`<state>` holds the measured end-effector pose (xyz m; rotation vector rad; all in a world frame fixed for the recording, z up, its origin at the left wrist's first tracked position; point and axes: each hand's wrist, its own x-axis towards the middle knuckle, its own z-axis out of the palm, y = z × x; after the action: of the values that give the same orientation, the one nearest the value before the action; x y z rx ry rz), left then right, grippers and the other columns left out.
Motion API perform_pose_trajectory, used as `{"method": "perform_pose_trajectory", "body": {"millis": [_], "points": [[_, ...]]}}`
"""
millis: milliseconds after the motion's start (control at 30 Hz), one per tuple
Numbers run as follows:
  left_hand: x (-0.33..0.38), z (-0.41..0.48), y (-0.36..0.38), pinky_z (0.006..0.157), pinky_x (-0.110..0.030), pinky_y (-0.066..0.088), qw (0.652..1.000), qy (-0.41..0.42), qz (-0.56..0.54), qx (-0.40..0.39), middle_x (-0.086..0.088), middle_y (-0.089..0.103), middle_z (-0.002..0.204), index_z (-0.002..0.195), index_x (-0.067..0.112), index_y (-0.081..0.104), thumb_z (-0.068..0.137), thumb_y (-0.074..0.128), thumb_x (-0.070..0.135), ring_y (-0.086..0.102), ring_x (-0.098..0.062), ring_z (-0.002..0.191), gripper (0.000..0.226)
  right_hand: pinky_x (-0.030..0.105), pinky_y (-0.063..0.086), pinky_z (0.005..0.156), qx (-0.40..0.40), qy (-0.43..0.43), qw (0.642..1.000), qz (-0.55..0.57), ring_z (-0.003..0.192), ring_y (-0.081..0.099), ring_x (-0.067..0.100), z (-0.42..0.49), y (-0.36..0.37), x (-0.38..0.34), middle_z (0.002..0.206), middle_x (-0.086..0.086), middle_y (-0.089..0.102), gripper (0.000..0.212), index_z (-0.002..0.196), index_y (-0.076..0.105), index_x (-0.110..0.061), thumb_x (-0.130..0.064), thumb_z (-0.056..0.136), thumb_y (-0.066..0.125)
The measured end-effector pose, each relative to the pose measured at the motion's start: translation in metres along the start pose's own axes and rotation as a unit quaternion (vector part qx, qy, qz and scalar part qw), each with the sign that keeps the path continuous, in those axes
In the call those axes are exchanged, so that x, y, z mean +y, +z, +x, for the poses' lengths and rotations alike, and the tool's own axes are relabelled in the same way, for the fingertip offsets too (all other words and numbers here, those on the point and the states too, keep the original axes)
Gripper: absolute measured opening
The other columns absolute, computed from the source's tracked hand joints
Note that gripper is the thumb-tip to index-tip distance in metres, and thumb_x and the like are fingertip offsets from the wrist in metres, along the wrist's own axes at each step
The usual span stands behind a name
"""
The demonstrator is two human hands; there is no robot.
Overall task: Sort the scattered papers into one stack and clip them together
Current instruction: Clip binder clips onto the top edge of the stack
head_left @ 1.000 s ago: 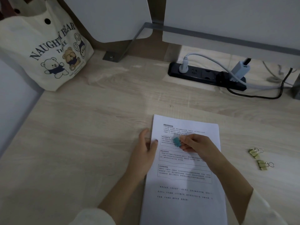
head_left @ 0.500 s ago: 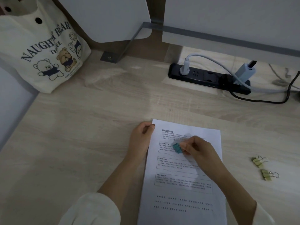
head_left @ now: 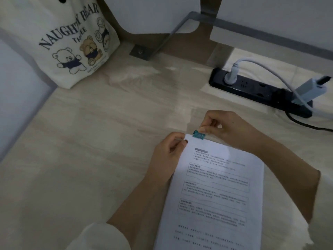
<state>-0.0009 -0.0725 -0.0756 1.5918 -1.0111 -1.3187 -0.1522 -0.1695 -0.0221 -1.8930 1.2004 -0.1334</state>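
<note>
1. Head view, hands and task things: Holds the stack of white printed paper sheets (head_left: 216, 186) at its top left corner with the left hand (head_left: 169, 152), thumb on top and fingers curled round the edge. Pinches the small teal metal binder clip (head_left: 198, 134) with the right hand (head_left: 230, 130), fingertips closed on it, at the stack's top edge just beside the left thumb. Cannot tell whether the clip's mouth already bites the sheets.
2. Step in hand: Looks like the clipping itself, with the sheets gathered into one pile. Seems close to the end of the task.
3. Next move: Calls for seating the clip fully over the edge while keeping the corner squared, then letting go. Risks fanning the sheets if the left grip slackens.
4. Surface and room: Works on a pale wood-grain desk (head_left: 90, 159) in dim light. Shows a cream canvas tote bag with bear print (head_left: 72, 42) at back left, a black power strip (head_left: 259, 91) with a grey adapter (head_left: 310, 89) at back right, and a grey metal bracket (head_left: 142, 52) under white panels.
</note>
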Motion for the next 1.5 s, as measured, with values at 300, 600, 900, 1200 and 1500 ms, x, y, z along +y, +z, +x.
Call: {"method": "perform_pose_trajectory", "body": {"millis": [300, 600, 900, 1200, 1500], "points": [[0.001, -0.001, -0.001, 0.066, -0.025, 0.049, 1.000, -0.013, -0.026, 0.010, 0.003, 0.068, 0.079, 0.081, 0.027, 0.052, 0.088, 0.057, 0.012, 0.064, -0.007, 0.072, 0.017, 0.006, 0.044, 0.059, -0.152, 0.012, 0.987, 0.046, 0.059, 0.057, -0.008, 0.026, -0.008, 0.001, 0.070, -0.007, 0.064, 0.012, 0.081, 0.065, -0.006, -0.018, 0.082, 0.066], [0.001, -0.001, 0.003, 0.074, -0.036, 0.053, 0.999, -0.040, -0.017, 0.018, -0.005, 0.070, 0.088, 0.083, 0.024, 0.049, 0.090, 0.055, 0.012, 0.067, -0.020, 0.085, 0.015, 0.004, 0.044, 0.070, -0.099, 0.041, 0.992, 0.058, 0.077, 0.061, -0.003, 0.013, -0.001, 0.010, 0.091, -0.010, 0.067, 0.006, 0.090, 0.065, -0.030, -0.028, 0.086, 0.060], [0.002, -0.007, 0.014, 0.089, -0.031, 0.050, 0.991, -0.032, 0.128, 0.006, 0.003, 0.058, 0.118, 0.133, 0.021, 0.036, 0.091, 0.049, 0.013, 0.060, -0.014, 0.103, 0.045, 0.032, 0.048, 0.085, 0.207, 0.200, 0.949, 0.127, 0.084, 0.062, 0.009, -0.111, -0.019, 0.076, 0.088, -0.010, 0.065, 0.026, 0.084, 0.060, -0.034, -0.015, 0.094, 0.046], [0.009, 0.005, 0.029, 0.109, -0.036, 0.028, 0.869, 0.209, 0.448, -0.032, -0.008, 0.044, 0.133, 0.123, 0.013, 0.054, 0.085, 0.058, 0.024, 0.034, -0.027, 0.126, 0.040, 0.033, 0.040, 0.074, 0.358, 0.395, 0.844, 0.058, 0.087, 0.059, 0.027, -0.242, 0.005, 0.141, 0.107, 0.015, 0.063, 0.019, 0.103, 0.063, -0.012, -0.024, 0.090, 0.055], [0.030, 0.026, 0.040, 0.117, -0.044, -0.004, 0.765, 0.144, 0.604, -0.172, 0.002, 0.046, 0.125, 0.119, 0.021, 0.045, 0.081, 0.054, 0.051, 0.034, -0.019, 0.125, 0.049, 0.035, 0.045, 0.068, 0.381, 0.359, 0.852, -0.015, 0.084, 0.057, 0.032, -0.217, 0.022, 0.140, 0.088, 0.014, 0.059, 0.015, 0.089, 0.064, -0.011, -0.025, 0.084, 0.063]]}}
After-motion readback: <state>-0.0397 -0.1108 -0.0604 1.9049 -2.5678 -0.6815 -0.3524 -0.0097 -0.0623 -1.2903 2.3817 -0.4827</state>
